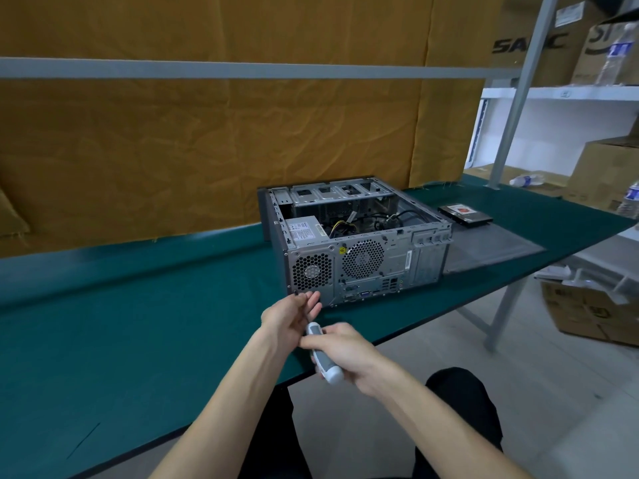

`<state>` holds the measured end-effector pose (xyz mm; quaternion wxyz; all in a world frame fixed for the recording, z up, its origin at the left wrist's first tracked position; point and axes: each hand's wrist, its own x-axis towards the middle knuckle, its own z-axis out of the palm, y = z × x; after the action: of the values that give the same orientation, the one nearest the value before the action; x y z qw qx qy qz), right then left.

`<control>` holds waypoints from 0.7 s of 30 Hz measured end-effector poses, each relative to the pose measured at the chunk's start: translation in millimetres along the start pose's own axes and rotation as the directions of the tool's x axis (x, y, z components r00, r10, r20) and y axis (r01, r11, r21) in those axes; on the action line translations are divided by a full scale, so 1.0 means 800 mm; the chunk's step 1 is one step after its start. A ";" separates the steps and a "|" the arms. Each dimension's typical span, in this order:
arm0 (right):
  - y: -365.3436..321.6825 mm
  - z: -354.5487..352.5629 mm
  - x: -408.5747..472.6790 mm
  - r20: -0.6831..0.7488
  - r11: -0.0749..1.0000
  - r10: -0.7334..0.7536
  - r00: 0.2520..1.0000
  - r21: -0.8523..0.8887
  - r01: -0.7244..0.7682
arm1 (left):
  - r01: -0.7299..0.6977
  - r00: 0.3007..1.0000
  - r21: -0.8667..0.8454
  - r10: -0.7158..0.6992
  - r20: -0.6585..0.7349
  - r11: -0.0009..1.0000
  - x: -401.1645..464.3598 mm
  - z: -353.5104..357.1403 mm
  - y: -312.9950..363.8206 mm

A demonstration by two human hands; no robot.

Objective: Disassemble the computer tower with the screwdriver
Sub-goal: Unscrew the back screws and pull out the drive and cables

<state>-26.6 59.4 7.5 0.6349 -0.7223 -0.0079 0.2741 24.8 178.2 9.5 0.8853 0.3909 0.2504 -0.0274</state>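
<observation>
The computer tower (359, 236) lies on its side on the green table (138, 323), side panel off, its rear face with two fan grilles towards me. Cables and a power supply show inside. My right hand (349, 354) grips the grey-white handle of the screwdriver (325, 361), whose shaft points up-left towards the tower's lower left rear corner. My left hand (294, 316) has straight fingers at that corner, around the hidden shaft tip. Whether the tip touches a screw I cannot tell.
The removed dark side panel (491, 247) lies flat to the right of the tower, with a hard drive (465, 214) behind it. Shelves with cardboard boxes (608, 174) and water bottles stand at the right. A yellow cloth wall backs the table.
</observation>
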 end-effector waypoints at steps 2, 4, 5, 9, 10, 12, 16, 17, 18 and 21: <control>-0.002 -0.011 -0.007 0.270 0.953 0.100 0.958 0.250 -0.170 | -0.001 1.000 -0.023 0.001 0.010 1.000 -0.001 0.003 -0.002; -0.002 -0.023 -0.013 0.461 0.896 0.085 0.883 0.353 -0.270 | -0.006 0.999 -0.040 0.008 0.032 0.999 -0.003 0.003 -0.002; -0.002 -0.027 -0.015 0.472 0.901 0.069 0.879 0.348 -0.258 | -0.013 0.999 -0.045 0.015 0.044 0.999 -0.002 0.002 -0.001; -0.004 -0.014 -0.015 0.086 1.000 -0.024 0.996 -0.013 0.025 | 0.044 0.998 -0.030 -0.042 0.052 0.999 -0.005 0.002 0.004; -0.003 -0.010 -0.014 0.001 0.990 -0.064 0.998 -0.126 0.064 | 0.050 0.998 -0.012 -0.049 0.036 0.999 -0.006 0.003 0.005; -0.001 -0.002 -0.011 -0.079 0.962 -0.094 0.992 -0.264 0.070 | 0.066 0.998 -0.004 -0.066 -0.002 0.998 -0.009 0.006 0.007; -0.002 -0.005 -0.017 0.210 0.984 0.103 0.972 0.121 -0.130 | 0.118 0.992 -0.167 -0.122 -0.012 0.979 -0.008 0.012 0.011; -0.005 -0.009 -0.021 0.332 0.936 0.124 0.935 0.273 -0.221 | 0.123 0.992 -0.182 -0.125 0.001 0.975 -0.006 0.011 0.012; -0.008 -0.012 -0.024 0.409 0.892 0.118 0.905 0.356 -0.278 | 0.126 0.992 -0.182 -0.126 0.014 0.975 -0.005 0.009 0.013; -0.008 -0.015 -0.022 0.288 0.964 0.050 0.956 0.238 -0.122 | 0.120 0.993 -0.144 -0.117 0.030 0.982 -0.001 0.005 0.016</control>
<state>-34.4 43.4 20.9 0.7017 -0.5890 -0.0307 0.3997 29.2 184.6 20.8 0.9108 0.3096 0.2651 -0.0658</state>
